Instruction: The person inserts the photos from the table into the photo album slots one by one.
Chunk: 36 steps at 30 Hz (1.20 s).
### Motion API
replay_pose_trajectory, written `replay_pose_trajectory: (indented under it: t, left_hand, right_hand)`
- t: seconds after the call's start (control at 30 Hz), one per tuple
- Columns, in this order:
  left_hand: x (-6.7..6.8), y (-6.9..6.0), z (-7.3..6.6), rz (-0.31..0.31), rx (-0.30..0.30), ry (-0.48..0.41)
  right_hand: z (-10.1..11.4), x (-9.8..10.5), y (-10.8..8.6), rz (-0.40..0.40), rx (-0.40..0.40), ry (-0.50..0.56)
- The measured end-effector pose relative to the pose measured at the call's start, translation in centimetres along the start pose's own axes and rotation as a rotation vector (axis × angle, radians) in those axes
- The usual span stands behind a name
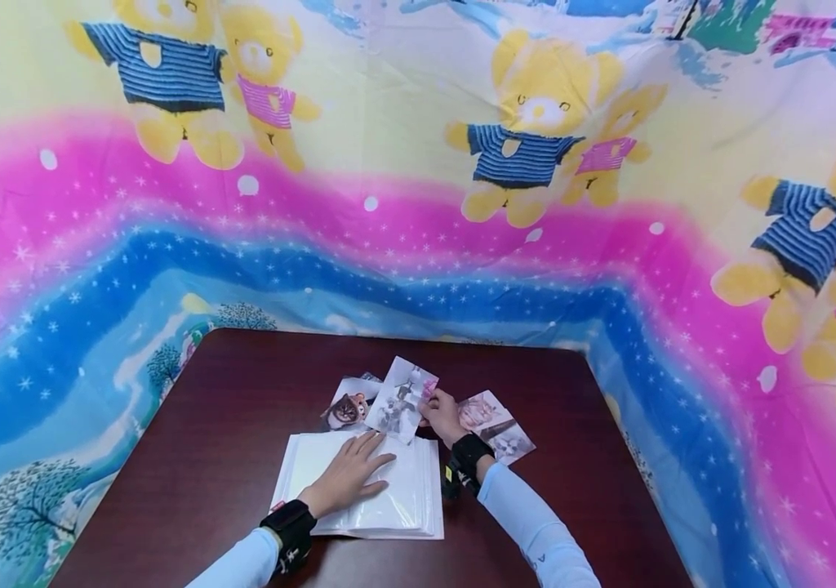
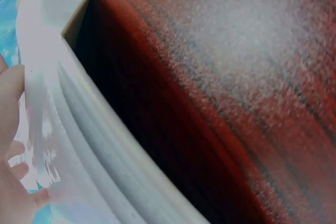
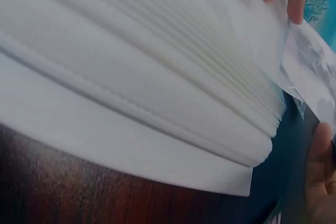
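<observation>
An open photo album (image 1: 406,502) with clear sleeves over white pages lies near the table's front. Flat on its page rests my left hand (image 1: 348,478), fingers spread; the left wrist view catches part of this hand (image 2: 10,124) beside the curved page edges (image 2: 105,140). My right hand (image 1: 443,416) pinches a printed photo (image 1: 396,398) by its right edge, just beyond the album's top edge. In the right wrist view, the same photo (image 3: 315,69) meets the sleeve's edge near the left fingertips (image 3: 297,3), with part of the right hand (image 3: 319,182) at lower right.
Another photo (image 1: 348,408) lies behind the album, partly under the held one. More photos (image 1: 508,437) overlap to the right of the right hand. A small black object with a yellow mark (image 1: 450,483) sits by the album's right side. Patterned cloth (image 1: 389,286) hangs behind the dark wooden table (image 1: 205,433).
</observation>
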<state>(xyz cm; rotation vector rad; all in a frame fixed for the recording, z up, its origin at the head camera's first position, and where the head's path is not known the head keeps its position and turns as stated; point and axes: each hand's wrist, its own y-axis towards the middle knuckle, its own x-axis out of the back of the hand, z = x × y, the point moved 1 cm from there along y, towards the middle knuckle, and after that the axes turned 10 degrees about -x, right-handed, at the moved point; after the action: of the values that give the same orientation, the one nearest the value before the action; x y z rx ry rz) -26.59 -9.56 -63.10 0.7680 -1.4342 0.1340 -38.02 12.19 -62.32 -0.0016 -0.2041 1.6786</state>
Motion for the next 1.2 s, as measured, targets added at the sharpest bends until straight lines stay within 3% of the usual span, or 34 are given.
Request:
replay_pose_trajectory:
  t: [0.17,0.3,0.57,0.73,0.87,1.07,1.2]
  left_hand:
    - [0.0,-0.1,-0.2,0.052,0.041,-0.024]
    - [-0.2,-0.1,-0.2,0.033,0.038,-0.028]
    - [-0.2,-0.2,-0.3,0.045,0.051,-0.045]
    - [-0.5,-0.5,-0.2,0.006,0.039,-0.074]
    - [-0.6,-0.5,-0.1,-0.034,0.026,-0.071]
    - [-0.1,-0.7,-0.8,-0.087,-0.041,-0.032]
    - [0.7,-1.6,-1.8,-0.099,-0.087,-0.044]
  right_hand:
    - [0.2,0.0,0.1,-0.03,0.046,-0.124]
    - [0.9,-0.2,0.0,-0.037,0.103,-0.277]
    - [1.4,-0.3,0.0,-0.071,0.15,-0.438]
    - [1.5,-0.6,-0.1,-0.057,0.184,-0.561]
    - [1.6,-0.9,-0.1,0.02,0.188,-0.52]
    - [2.1,-1.2,-0.2,0.109,0.037,-0.313]
    - [2.3,-1.4,0.4,0.138,0.031,-0.247]
